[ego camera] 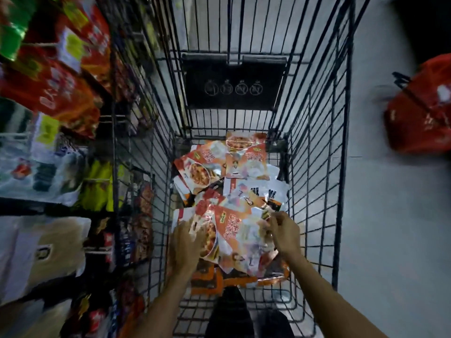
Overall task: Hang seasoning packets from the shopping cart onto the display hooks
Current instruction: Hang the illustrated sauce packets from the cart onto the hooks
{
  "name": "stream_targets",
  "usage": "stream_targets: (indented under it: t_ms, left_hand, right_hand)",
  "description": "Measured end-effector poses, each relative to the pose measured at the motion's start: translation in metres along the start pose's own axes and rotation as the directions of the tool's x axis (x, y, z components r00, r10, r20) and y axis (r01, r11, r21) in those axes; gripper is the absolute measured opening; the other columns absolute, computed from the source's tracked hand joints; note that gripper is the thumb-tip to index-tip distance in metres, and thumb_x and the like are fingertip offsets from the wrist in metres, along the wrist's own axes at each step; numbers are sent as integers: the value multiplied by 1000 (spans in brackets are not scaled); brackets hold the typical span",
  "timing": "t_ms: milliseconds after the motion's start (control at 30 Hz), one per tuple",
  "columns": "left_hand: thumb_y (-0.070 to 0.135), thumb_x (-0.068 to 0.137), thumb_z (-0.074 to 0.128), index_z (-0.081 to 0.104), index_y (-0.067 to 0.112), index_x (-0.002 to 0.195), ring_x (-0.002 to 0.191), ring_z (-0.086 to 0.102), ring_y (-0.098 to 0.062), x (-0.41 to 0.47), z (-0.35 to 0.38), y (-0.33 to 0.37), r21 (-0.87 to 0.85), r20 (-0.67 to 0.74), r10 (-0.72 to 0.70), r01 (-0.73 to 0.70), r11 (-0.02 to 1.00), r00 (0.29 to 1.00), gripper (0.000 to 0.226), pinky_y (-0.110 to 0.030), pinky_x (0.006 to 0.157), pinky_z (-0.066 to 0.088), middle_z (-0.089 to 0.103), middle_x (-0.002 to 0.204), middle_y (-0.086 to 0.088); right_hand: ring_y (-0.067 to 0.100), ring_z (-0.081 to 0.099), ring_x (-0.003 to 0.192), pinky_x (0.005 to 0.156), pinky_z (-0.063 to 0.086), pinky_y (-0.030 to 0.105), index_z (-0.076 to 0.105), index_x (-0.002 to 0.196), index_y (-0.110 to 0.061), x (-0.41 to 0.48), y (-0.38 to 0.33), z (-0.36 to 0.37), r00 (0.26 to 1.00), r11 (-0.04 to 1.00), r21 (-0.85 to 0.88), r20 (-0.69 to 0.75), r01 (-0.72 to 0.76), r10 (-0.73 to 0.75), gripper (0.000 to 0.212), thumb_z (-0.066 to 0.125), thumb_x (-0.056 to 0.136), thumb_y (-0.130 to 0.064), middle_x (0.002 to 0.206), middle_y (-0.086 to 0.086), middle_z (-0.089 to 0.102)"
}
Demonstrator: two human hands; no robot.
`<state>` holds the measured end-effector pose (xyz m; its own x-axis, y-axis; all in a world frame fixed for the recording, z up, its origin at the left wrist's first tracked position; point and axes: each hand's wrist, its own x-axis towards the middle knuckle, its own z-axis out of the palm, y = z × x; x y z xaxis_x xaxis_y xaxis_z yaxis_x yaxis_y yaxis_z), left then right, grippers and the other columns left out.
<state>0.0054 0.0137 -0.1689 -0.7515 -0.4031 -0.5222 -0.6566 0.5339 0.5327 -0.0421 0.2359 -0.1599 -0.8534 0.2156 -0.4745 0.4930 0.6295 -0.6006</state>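
Note:
A black wire shopping cart [314, 147] stands in front of me. Its floor holds a pile of several orange-and-white seasoning packets [214, 167]. Both my hands are down inside the cart at the near end of the pile. My left hand [186, 242] lies on the left edge of the topmost orange packet [234, 230], fingers spread over it. My right hand [284, 234] pinches the right edge of that packet between thumb and fingertips. The display hooks [97, 181] stick out of the rack on the left, most of them carrying hanging packets.
The rack on the left is packed with hanging red, green, yellow and white bags [48, 89], close against the cart's left side. A red basket or bag [422, 111] sits on the grey floor at the right. My dark shoes [244, 318] show below the cart.

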Motion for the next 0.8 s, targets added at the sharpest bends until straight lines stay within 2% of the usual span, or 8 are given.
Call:
stream_targets:
  t_ms: [67, 133, 333, 400, 467, 600, 700, 800]
  left_hand:
    - [25, 90, 62, 51, -6, 126, 116, 50, -39, -4, 11, -18, 34, -39, -171, 172, 985, 985, 49, -47, 93, 42, 53, 127, -23]
    - [29, 86, 66, 54, -13, 116, 104, 56, -40, -9, 22, -26, 13, -16, -310, 310, 951, 951, 53, -46, 83, 46, 58, 114, -31]
    - [4, 73, 77, 58, -13, 104, 92, 62, -35, -1, 39, -19, -398, -16, -604, 549, 735, 797, 40, -34, 67, 46, 64, 100, -25]
    - [2, 69, 80, 60, -9, 94, 81, 62, -27, 5, 33, -17, -407, -86, -603, 524, 748, 793, 33, -29, 60, 45, 64, 89, -17]
    - [-2, 69, 78, 55, -2, 97, 89, 61, -30, 14, 24, -18, -395, -184, -546, 447, 802, 817, 36, -33, 66, 47, 63, 98, -18]
    - [-3, 77, 70, 50, 5, 107, 97, 61, -36, 38, 4, -15, -220, -345, -284, 217, 951, 895, 36, -33, 66, 45, 61, 108, -21]
    - [-3, 80, 68, 49, 11, 115, 95, 62, -34, 57, -4, -6, -159, -342, -150, 100, 982, 928, 42, -32, 62, 47, 64, 108, -18]
    - [2, 76, 74, 41, 8, 130, 103, 60, -34, 64, -2, 1, -257, -264, -177, 108, 960, 948, 64, -39, 77, 53, 60, 117, -18]
  right_hand:
    - [18, 63, 68, 56, 47, 27, 64, 94, -11, 16, 0, 7, 1000, 1000, 7, 20, -5, 5, 16, 49, 97, -13, 83, 8, 69]
    - [28, 65, 80, 68, 51, 33, 65, 94, -5, 29, 0, 14, 999, 1000, -23, 53, 10, -9, 16, 49, 95, -8, 91, 15, 69]
    - [30, 65, 93, 81, 54, 38, 65, 119, -14, 51, 5, 21, 995, 982, -188, 88, -19, 36, 31, 54, 90, -9, 103, 15, 68]
    - [33, 64, 95, 84, 53, 44, 67, 115, -8, 56, 8, 23, 991, 976, -200, 85, -82, 100, 29, 51, 91, -6, 113, 19, 62]
    - [34, 64, 89, 80, 55, 43, 69, 104, -1, 59, 9, 24, 987, 971, -186, 23, -152, 159, 25, 47, 92, -2, 112, 19, 61]
    - [31, 60, 92, 77, 50, 34, 67, 101, -2, 56, 8, 28, 971, 949, -212, -91, -234, 219, 16, 54, 93, -5, 116, 17, 52]
    - [30, 59, 93, 71, 47, 33, 67, 106, -4, 52, 9, 29, 970, 953, -198, -126, -228, 206, 18, 54, 94, -5, 120, 15, 49]
    - [23, 55, 95, 66, 39, 29, 65, 112, -9, 45, 11, 29, 970, 951, -219, -157, -219, 187, 21, 52, 96, -9, 123, 11, 49]
